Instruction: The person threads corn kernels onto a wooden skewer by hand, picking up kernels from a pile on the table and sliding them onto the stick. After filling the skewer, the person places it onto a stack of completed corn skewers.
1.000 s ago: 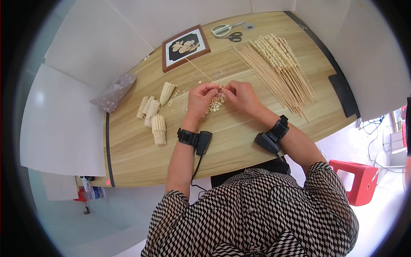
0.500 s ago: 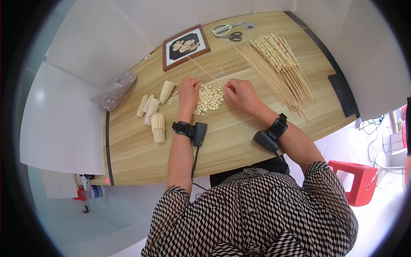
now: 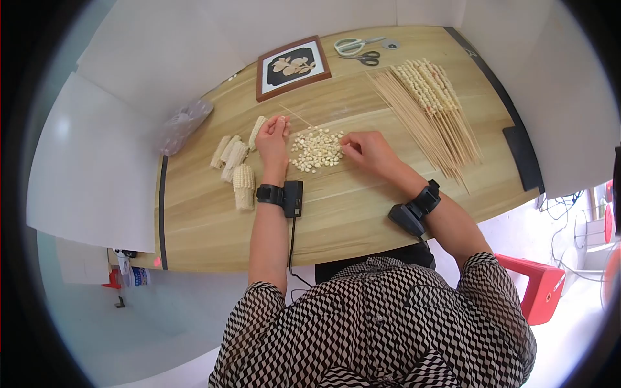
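Observation:
A thin bamboo skewer [image 3: 297, 116] slants across the table, and its lower end runs toward the pinched fingers of my right hand [image 3: 370, 150], over the right edge of the pile. Loose pale corn kernels [image 3: 317, 152] lie spread between my hands. My left hand [image 3: 272, 137] is raised at the pile's left side, thumb and fingertips pressed together near the skewer; whatever is in that pinch is too small to make out. Just behind the left hand stands a partly hidden corn cob [image 3: 256, 132].
Stripped cobs [image 3: 232, 156] and a half-stripped cob [image 3: 243, 186] lie left. On the right are bare skewers [image 3: 414, 123] and skewers threaded with kernels [image 3: 427, 87]. A framed picture [image 3: 293, 67], green-handled scissors [image 3: 352, 46] and black scissors [image 3: 367, 59] lie at the back.
My left hand has shifted slightly left, away from the kernels. The skewer's far end now sits lower and nearer my left fingertips. The whole view has tilted a little.

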